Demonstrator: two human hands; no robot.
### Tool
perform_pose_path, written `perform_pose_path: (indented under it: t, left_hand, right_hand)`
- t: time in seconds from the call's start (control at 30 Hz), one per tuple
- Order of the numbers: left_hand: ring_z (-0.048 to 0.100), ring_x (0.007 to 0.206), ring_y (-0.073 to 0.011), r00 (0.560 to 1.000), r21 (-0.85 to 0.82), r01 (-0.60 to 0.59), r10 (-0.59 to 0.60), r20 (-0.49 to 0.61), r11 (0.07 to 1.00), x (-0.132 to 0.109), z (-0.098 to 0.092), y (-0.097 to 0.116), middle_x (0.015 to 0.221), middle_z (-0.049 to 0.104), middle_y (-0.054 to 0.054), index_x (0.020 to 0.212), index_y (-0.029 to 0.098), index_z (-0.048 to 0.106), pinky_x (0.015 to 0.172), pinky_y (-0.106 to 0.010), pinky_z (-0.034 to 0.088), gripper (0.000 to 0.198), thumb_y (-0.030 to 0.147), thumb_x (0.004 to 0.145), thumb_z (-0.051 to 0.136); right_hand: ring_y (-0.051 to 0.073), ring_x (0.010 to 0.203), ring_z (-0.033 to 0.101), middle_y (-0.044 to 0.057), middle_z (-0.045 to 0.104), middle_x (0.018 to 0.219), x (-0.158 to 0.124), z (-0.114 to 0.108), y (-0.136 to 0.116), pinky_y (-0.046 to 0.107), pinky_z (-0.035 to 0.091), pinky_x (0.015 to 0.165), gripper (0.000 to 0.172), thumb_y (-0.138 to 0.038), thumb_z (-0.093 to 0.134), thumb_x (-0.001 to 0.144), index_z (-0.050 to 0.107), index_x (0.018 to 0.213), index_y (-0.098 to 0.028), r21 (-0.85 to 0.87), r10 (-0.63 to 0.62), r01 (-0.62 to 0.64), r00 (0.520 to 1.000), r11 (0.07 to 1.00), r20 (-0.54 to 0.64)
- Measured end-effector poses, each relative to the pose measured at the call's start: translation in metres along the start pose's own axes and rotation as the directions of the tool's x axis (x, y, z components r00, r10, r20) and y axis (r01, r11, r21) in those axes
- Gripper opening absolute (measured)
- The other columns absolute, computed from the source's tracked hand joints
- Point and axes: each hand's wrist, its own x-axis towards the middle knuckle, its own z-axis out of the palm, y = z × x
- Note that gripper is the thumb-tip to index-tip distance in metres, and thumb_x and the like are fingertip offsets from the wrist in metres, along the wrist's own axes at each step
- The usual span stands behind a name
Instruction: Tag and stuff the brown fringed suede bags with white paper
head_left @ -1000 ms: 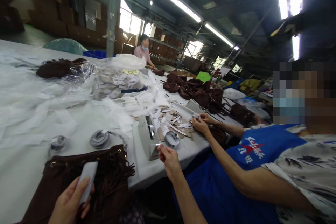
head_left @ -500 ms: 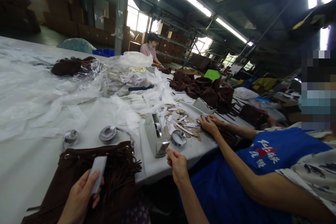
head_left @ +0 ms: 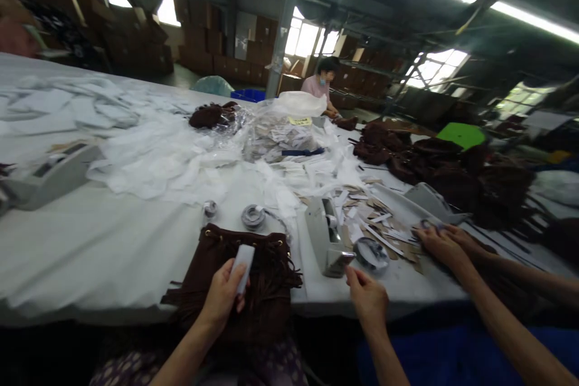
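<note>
A small pale, flat folded bundle (head_left: 245, 268) is gripped between the thumb and fingers of my left hand (head_left: 226, 289). Beneath that hand lies a dark brown fringed drawstring bag (head_left: 203, 265) with metal eyelets, hanging partly over the table edge towards my lap. My right hand (head_left: 367, 301) is closed in a pinch right at the front cutting edge of a grey tape dispenser (head_left: 320, 241). Whatever is between those fingertips is too small or too clear to make out. Just right of the dispenser rests a wrapped dark coil (head_left: 371, 253).
Behind the bag lie a coiled strap (head_left: 253, 216) and a smaller coil (head_left: 210, 210). Paper and card strips (head_left: 375, 217) are heaped beyond the dispenser. At right, a co-worker's hands (head_left: 446, 247) work near another dispenser (head_left: 432, 202). Brown bags (head_left: 488, 187) are piled behind; another dispenser (head_left: 58, 172) stands left.
The view has swung to the right-hand side less and further left, so everything sits more to the right. Both my hands keep nearly the same hold and place.
</note>
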Motion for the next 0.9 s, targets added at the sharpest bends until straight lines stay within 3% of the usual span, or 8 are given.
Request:
perform_pose_path:
  t: [0.1,0.2,0.27,0.4,0.53,0.6,0.73,0.9]
  left_hand:
    - [0.037,0.034,-0.0032,1.0,0.0,-0.02,0.02,-0.003,1.0,0.003,0.001,0.003,0.059,0.05,0.007,0.078,0.018,0.048,0.027,-0.014,0.031,0.034,0.05,0.081,0.058]
    - [0.037,0.033,-0.0032,0.999,0.017,-0.033,0.033,0.008,0.999,0.003,0.003,0.005,0.058,0.049,0.007,0.08,0.018,0.047,0.027,-0.014,0.031,0.034,0.05,0.081,0.057]
    - [0.037,0.033,-0.0035,0.999,0.032,-0.046,0.046,0.004,0.998,0.002,0.003,0.005,0.058,0.048,0.007,0.08,0.018,0.047,0.026,-0.014,0.031,0.035,0.051,0.081,0.057]
    - [0.037,0.034,-0.0047,0.997,0.081,-0.079,0.08,-0.009,0.994,0.0,0.004,0.005,0.058,0.046,0.008,0.082,0.018,0.048,0.027,-0.015,0.032,0.036,0.053,0.081,0.056]
    - [0.042,0.04,-0.0069,0.99,0.12,-0.134,0.137,-0.02,0.984,-0.001,0.002,0.004,0.059,0.046,0.006,0.086,0.017,0.053,0.033,-0.016,0.034,0.035,0.052,0.082,0.056]
    - [0.042,0.043,-0.0072,0.986,0.145,-0.159,0.165,-0.03,0.977,-0.002,0.001,0.004,0.06,0.047,0.006,0.087,0.016,0.055,0.036,-0.017,0.035,0.034,0.05,0.083,0.054]
    - [0.04,0.042,-0.0074,0.984,0.183,-0.161,0.172,-0.047,0.97,-0.003,0.0,0.002,0.06,0.047,0.005,0.089,0.016,0.057,0.037,-0.018,0.032,0.033,0.048,0.085,0.052]
    - [0.039,0.039,-0.0074,0.984,0.214,-0.164,0.176,-0.037,0.963,-0.005,0.002,0.002,0.057,0.046,0.006,0.089,0.017,0.058,0.036,-0.019,0.031,0.032,0.048,0.086,0.051]
  right_hand:
    - [0.032,0.067,0.063,0.011,0.069,0.064,-0.009,-0.002,0.004,0.034,0.044,0.058,0.056,-0.066,0.054,0.064,0.074,0.069,-0.015,-0.103,0.01,-0.005,0.999,0.995,0.051]
    - [0.028,0.071,0.064,0.008,0.071,0.072,-0.031,0.001,-0.022,0.033,0.046,0.065,0.049,-0.064,0.057,0.068,0.074,0.075,-0.018,-0.031,-0.106,0.114,0.977,0.993,0.184]
    - [0.024,0.072,0.063,0.006,0.07,0.075,-0.048,0.01,-0.058,0.03,0.046,0.066,0.04,-0.057,0.059,0.074,0.072,0.078,-0.019,0.119,-0.275,0.249,0.887,0.961,0.37]
    - [0.018,0.069,0.059,0.004,0.068,0.074,-0.067,0.034,-0.138,0.026,0.044,0.063,0.03,-0.046,0.058,0.083,0.069,0.079,-0.018,0.342,-0.491,0.353,0.628,0.871,0.604]
    - [0.016,0.065,0.056,0.002,0.065,0.07,-0.069,0.06,-0.173,0.024,0.041,0.06,0.029,-0.043,0.057,0.084,0.069,0.076,-0.018,0.365,-0.529,0.39,0.516,0.845,0.674]
    - [0.016,0.062,0.054,0.001,0.064,0.065,-0.067,0.075,-0.173,0.024,0.039,0.057,0.03,-0.044,0.058,0.082,0.069,0.071,-0.018,0.321,-0.516,0.422,0.518,0.848,0.682]
    - [0.014,0.055,0.049,0.0,0.058,0.056,-0.065,0.1,-0.161,0.023,0.033,0.051,0.038,-0.048,0.059,0.079,0.065,0.058,-0.017,0.197,-0.452,0.442,0.604,0.875,0.656]
    - [0.011,0.049,0.041,-0.002,0.049,0.048,-0.066,0.112,-0.151,0.023,0.027,0.046,0.046,-0.055,0.059,0.076,0.06,0.051,-0.016,0.13,-0.393,0.414,0.653,0.901,0.647]
